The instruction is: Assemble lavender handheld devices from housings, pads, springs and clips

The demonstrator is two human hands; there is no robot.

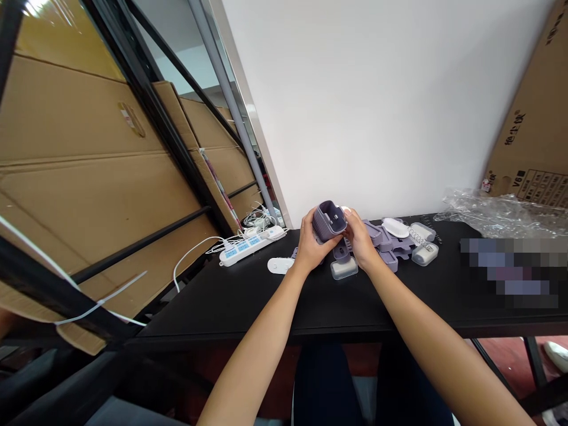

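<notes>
My left hand (308, 241) wraps round a hollow, purple-grey plastic housing (328, 220), whose open end faces me. Closed at the housing's right side is my right hand (361, 241); a small white piece (345, 209) shows by its fingertips, partly hidden. Just below the hands, a clear-bottomed container (344, 269) with a purple part lies on the black table. A white oval plate (279, 265) rests left of my left wrist. To the right of my right hand is a pile of purple plastic parts (390, 244), topped by a white oval piece (396, 227).
Farther right are a clear-and-white container (425, 253), metal springs (416, 236) and crumpled clear plastic film (501, 213). A white power strip (252, 245) with cables lies at the table's back left. A white wall (377, 118) rises behind; a black rack (168, 124) stands left.
</notes>
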